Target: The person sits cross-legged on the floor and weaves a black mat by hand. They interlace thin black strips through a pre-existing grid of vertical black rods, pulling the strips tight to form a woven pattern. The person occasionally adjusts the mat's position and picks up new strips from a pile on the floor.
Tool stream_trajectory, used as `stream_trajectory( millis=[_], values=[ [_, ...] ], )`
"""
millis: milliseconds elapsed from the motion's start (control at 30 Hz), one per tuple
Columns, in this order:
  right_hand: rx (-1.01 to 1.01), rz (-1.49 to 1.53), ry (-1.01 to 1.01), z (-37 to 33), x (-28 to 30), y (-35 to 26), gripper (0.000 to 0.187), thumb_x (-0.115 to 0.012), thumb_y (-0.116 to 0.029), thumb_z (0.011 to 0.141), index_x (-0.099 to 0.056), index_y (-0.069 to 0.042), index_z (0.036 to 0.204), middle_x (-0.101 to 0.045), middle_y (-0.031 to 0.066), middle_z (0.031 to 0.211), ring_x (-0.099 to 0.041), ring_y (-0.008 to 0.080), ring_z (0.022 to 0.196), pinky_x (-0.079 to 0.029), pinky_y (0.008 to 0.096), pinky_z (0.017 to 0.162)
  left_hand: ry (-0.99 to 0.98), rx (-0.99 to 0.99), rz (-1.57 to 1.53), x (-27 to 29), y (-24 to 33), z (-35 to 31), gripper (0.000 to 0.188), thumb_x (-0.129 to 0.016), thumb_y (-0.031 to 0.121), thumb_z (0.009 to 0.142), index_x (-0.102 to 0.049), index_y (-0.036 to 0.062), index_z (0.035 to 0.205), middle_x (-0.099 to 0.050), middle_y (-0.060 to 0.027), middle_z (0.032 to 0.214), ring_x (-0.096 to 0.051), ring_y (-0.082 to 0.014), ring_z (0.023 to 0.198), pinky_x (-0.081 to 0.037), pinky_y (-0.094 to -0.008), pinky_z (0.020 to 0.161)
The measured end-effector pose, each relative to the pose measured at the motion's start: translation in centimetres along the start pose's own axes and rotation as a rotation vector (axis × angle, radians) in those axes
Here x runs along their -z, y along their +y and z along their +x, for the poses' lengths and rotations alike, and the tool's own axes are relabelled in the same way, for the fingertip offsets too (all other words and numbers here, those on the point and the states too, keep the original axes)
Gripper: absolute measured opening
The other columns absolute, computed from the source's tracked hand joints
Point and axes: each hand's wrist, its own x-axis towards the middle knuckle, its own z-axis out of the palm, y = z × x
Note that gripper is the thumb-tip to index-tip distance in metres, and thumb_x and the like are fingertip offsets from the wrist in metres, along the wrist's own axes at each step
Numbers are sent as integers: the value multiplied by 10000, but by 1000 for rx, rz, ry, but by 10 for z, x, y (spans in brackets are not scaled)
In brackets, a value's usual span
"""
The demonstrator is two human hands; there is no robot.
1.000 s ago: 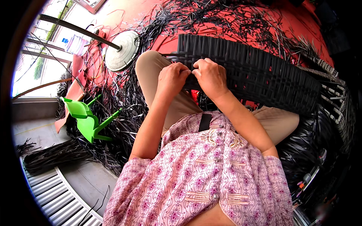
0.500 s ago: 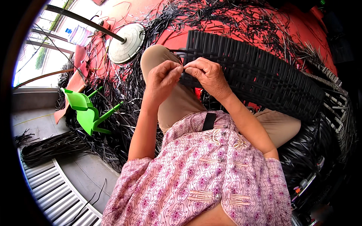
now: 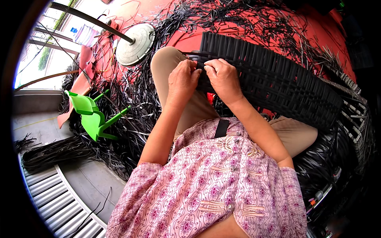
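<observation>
A black woven panel (image 3: 274, 79) of flat strips lies slantwise over my lap, its left end by my raised knee. At that end my left hand (image 3: 183, 81) is closed, thumb and fingers pinched on a black strip at the panel's edge. Close on its right, my right hand (image 3: 223, 80) pinches at the same edge with thumb and forefinger, its other fingers curled. The fingertips of the two hands are a small gap apart. Most of the strip is hidden behind the fingers.
Loose black strips (image 3: 131, 115) are heaped on my left and strewn over the red floor (image 3: 178, 39). A green child's chair (image 3: 91, 119) lies tipped at left. Beyond it stands a round pale base (image 3: 135, 45) with a pole. A slatted white rack (image 3: 59, 198) is at lower left.
Both hands have shifted slightly to the right along the panel's end. My left hand has turned with its back upward, and the fingertips have drawn a little apart.
</observation>
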Motion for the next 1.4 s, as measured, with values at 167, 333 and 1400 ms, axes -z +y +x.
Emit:
stream_trajectory(
  millis=[167,333,1400],
  values=[
    [-3,-127,-72,0,-6,-4,92,-634,-124,925,-688,-50,910,-665,166,900,-684,387,827,-561,482,739,48,-9,-71,0,0,-1,145,-722,83,843,-671,-3,948,-696,-149,889,-695,-289,807,-545,-372,775],
    [38,-243,-115,1,-12,-5,74,-635,-101,902,-653,-48,852,-644,171,868,-680,383,822,-558,489,732,86,-55,-66,-2,-3,-3,129,-699,84,862,-671,-5,949,-693,-141,877,-689,-300,818,-542,-372,780],
    [211,-696,57,-72,68,16,404,-806,-200,780,-651,-78,1132,-582,51,1100,-551,245,1037,-430,413,919,-89,240,-60,14,-17,15,318,-589,294,1008,-606,-7,904,-668,-203,886,-642,-405,872,-483,-465,796]
  ],
)
